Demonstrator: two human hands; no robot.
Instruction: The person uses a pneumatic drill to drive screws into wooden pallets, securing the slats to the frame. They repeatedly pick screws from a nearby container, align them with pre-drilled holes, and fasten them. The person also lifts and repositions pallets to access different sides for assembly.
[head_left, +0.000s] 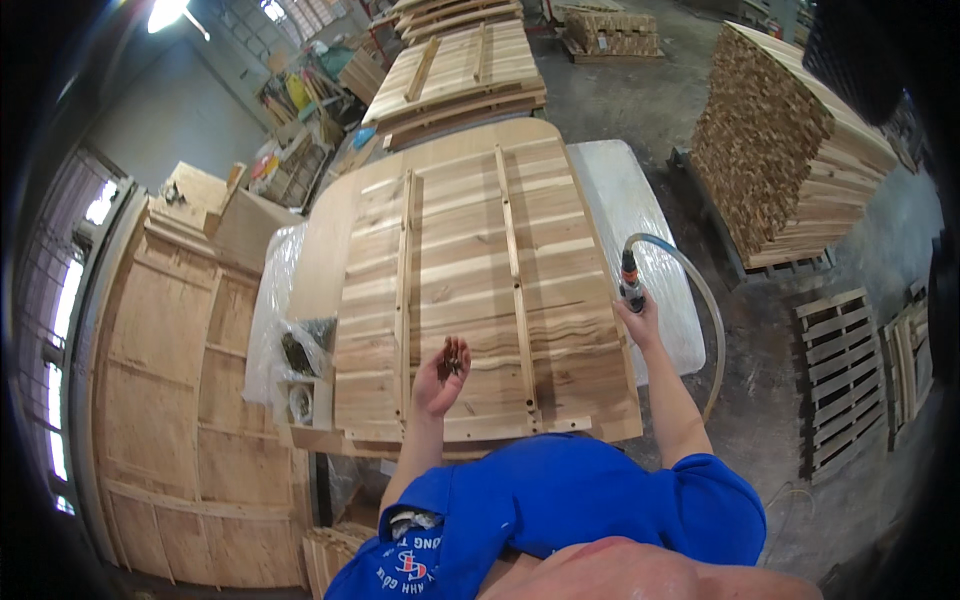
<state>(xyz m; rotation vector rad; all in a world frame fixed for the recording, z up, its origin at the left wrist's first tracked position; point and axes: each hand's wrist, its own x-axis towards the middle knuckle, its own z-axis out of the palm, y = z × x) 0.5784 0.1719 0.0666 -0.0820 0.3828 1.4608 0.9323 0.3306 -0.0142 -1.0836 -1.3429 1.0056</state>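
Wooden panel (455, 260) lies flat, battens (404, 290) on top. Left hand (436, 385): grip cupped round small dark pieces (454, 358) (screws, probably). Right hand (641, 318): grip wrapped round hose-fed driver (630, 278) — best kept square to batten, pressed steadily

My bright blue shirt (590, 495) across the lower centre, short sleeves (722, 500), white-and-red print (411, 566) at lower left

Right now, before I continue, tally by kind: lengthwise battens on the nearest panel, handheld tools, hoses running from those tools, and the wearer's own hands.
Lengthwise battens: 2
Handheld tool: 1
Hose: 1
Hands, left hand and right hand: 2
Total: 6
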